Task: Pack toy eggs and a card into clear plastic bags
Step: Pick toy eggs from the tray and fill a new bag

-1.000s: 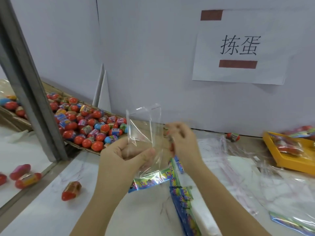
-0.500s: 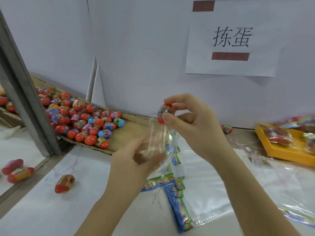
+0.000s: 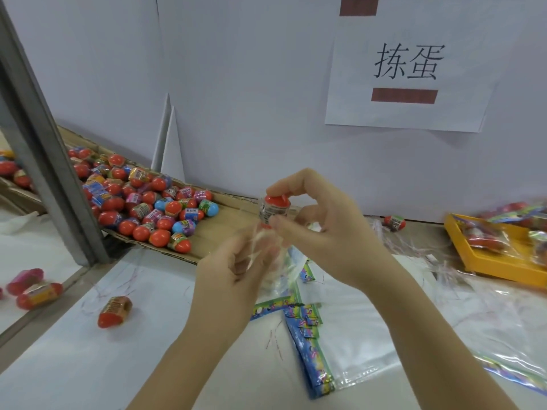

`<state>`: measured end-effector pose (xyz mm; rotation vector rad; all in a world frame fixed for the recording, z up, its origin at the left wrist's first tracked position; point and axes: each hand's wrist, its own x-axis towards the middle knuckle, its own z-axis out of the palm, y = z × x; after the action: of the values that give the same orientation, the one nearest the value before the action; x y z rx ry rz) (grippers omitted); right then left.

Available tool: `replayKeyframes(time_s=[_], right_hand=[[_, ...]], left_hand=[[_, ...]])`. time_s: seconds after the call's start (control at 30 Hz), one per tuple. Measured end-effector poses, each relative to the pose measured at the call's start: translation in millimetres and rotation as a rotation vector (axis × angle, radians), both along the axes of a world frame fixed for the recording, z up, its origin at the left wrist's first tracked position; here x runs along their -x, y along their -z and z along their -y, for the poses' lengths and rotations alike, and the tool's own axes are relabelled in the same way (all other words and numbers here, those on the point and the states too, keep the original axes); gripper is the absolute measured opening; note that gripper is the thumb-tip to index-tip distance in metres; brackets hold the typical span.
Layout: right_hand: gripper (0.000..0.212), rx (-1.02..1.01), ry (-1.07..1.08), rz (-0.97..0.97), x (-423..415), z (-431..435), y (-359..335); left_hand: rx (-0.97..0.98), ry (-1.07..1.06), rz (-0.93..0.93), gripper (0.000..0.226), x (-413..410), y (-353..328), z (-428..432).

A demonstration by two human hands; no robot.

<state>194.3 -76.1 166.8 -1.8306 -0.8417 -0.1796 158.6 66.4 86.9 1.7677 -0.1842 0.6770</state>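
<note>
While over bag (image 3: pixel 276 263), toy egg (image 3: pixel 273 209) between fingertips (image 3: pixel 276 191) of right hand (image 3: pixel 328 235).

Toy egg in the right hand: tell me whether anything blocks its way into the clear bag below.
Nothing visible does. The right hand pinches the toy egg directly above the clear bag, which the left hand grips; only the bag's own crumpled film lies between, and its rim is blurred.

Bright, even light comes from above — shadows are weak, only a pale one under the paper sign (image 3: pixel 410 113). The flat bags (image 3: pixel 370 350) show small white glare. The left hand (image 3: pixel 231 273) and the clear bag (image 3: pixel 268 251) it holds are blurred by motion; the toy egg (image 3: pixel 273 207) pinched by the right hand (image 3: pixel 328 232) is sharper. The metal post (image 3: pixel 53 173) leans from wide-angle distortion.
</note>
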Motion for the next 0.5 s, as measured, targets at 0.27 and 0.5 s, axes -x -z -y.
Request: replayKeyframes(time_s=[0.27, 0.5], right_hand=[[0.023, 0.032, 0.040, -0.047, -2, -2, 2], [0.013, -0.073, 0.204, -0.049, 0, -17, 9]], left_hand=[[0.120, 0.021, 0.041, 0.026, 3, -5, 0], [0.158, 0.031, 0.038, 0.041, 4, -8, 1]])
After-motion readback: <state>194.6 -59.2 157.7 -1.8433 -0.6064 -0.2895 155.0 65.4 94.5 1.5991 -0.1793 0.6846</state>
